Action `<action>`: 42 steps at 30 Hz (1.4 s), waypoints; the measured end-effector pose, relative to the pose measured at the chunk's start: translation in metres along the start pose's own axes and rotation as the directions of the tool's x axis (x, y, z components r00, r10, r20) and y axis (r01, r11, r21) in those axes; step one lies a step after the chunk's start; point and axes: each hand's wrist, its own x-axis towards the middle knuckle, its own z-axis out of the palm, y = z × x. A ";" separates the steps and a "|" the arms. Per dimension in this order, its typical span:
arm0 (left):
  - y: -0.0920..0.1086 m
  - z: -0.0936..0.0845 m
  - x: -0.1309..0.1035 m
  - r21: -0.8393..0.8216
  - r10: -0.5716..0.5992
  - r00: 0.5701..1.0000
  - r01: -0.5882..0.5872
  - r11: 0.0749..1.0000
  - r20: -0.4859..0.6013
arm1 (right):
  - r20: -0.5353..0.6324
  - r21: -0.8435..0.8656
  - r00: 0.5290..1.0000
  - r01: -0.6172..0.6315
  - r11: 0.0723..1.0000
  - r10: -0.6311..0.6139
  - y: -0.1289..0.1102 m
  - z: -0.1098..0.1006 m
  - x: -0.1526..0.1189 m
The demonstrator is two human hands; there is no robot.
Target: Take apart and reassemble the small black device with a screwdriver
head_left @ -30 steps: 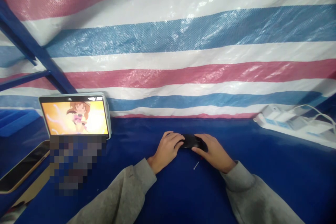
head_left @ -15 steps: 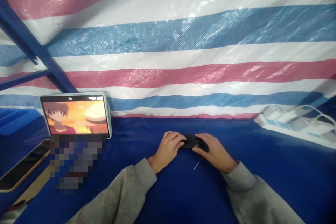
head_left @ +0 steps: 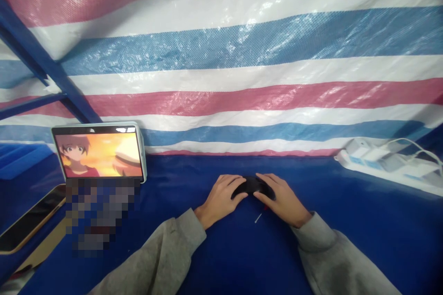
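Between my two hands a black, smoothly rounded computer mouse [head_left: 251,186] lies sideways on the blue tabletop. My left hand [head_left: 224,196] grips its left end, fingers along the far edge and thumb along the near edge. Around the right end my right hand [head_left: 278,196] is curled in the same way. Close below the right thumb lies a small screwdriver [head_left: 258,218] with a thin metal shaft; only a bit of its red handle shows, the rest being under the hand.
At the left a tablet [head_left: 98,154] stands propped up, playing a cartoon. A phone [head_left: 31,219] lies before it, beside a blurred-out patch. A blue tray [head_left: 24,159] sits far left. A white power strip [head_left: 391,170] with plugs and cables lies at the right, before a striped plastic sheet [head_left: 242,101].
My left thumb and fingers have spread apart a little along the mouse's edges, showing more of its left end. The right hand has barely moved.
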 end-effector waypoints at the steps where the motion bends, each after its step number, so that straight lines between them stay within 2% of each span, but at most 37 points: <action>1: 0.000 0.000 0.000 -0.006 -0.018 1.000 0.018 1.000 -0.016 | -0.001 -0.001 1.000 0.007 1.000 -0.007 0.000 0.000 0.000; 6: -0.001 0.000 -0.001 0.004 -0.130 0.987 0.131 0.991 -0.094 | -0.034 0.002 0.999 0.015 1.000 -0.015 0.000 0.000 -0.001; 10: -0.001 -0.001 -0.002 0.018 -0.152 0.983 0.155 0.988 -0.099 | -0.061 0.028 0.998 -0.010 1.000 0.012 -0.004 -0.002 0.001; 12: 0.000 -0.003 -0.002 0.049 -0.111 0.992 0.115 0.992 -0.067 | -0.085 0.029 0.996 -0.022 0.999 0.024 -0.005 0.000 0.002; 16: 0.004 -0.005 0.000 0.111 0.024 0.998 -0.031 0.993 0.064 | -0.094 0.014 0.995 -0.016 1.000 0.018 -0.006 0.004 0.003; 19: 0.003 -0.003 0.001 0.135 0.036 0.993 -0.050 0.990 0.110 | -0.134 -0.018 0.991 -0.021 1.000 0.019 -0.005 -0.001 0.004; 22: 0.001 0.000 0.001 0.152 0.037 0.993 -0.054 0.987 0.112 | -0.234 -0.086 0.962 -0.166 0.982 0.142 -0.002 -0.012 0.004; 24: 0.001 0.001 0.000 0.164 0.037 0.993 -0.055 0.985 0.109 | -0.201 -0.205 0.940 -0.315 0.927 0.275 0.000 -0.016 0.003; 25: 0.001 0.001 0.000 0.171 0.031 0.994 -0.049 0.984 0.104 | -0.167 -0.269 0.934 -0.351 0.897 0.316 0.001 -0.017 0.001; 28: 0.001 0.000 -0.001 0.182 0.004 0.995 -0.022 0.983 0.100 | -0.078 -0.375 0.936 -0.346 0.860 0.342 -0.001 -0.010 -0.004; 30: 0.001 0.000 -0.002 0.175 -0.005 0.995 -0.012 0.984 0.100 | -0.072 -0.391 0.942 -0.329 0.860 0.328 -0.004 -0.003 -0.005; 32: 0.001 0.000 -0.002 0.162 0.003 0.995 -0.019 0.987 0.102 | -0.064 -0.356 0.946 -0.320 0.878 0.319 -0.008 0.000 -0.005; 34: 0.000 0.000 -0.001 0.143 0.028 0.994 -0.043 0.989 0.104 | -0.076 -0.233 0.949 -0.316 0.920 0.307 -0.013 -0.002 -0.002; 36: -0.002 0.001 -0.001 0.122 0.056 0.992 -0.069 0.990 0.112 | -0.183 -0.032 0.940 -0.297 0.954 0.287 -0.019 -0.008 0.001; 37: -0.002 0.001 -0.001 0.113 0.067 0.991 -0.081 0.990 0.115 | -0.296 0.073 0.914 -0.267 0.961 0.277 -0.023 -0.012 0.002; 39: -0.002 0.002 -0.001 0.106 0.082 0.989 -0.095 0.990 0.120 | -0.552 0.219 0.779 -0.207 0.953 0.296 -0.030 -0.018 0.003; 41: -0.002 0.001 -0.001 0.113 0.096 0.988 -0.109 0.988 0.119 | -0.692 0.300 0.651 -0.132 0.945 0.311 -0.034 -0.020 0.003; 42: -0.001 0.001 -0.001 0.119 0.106 0.987 -0.121 0.986 0.121 | -0.733 0.312 0.607 -0.098 0.945 0.305 -0.035 -0.019 0.003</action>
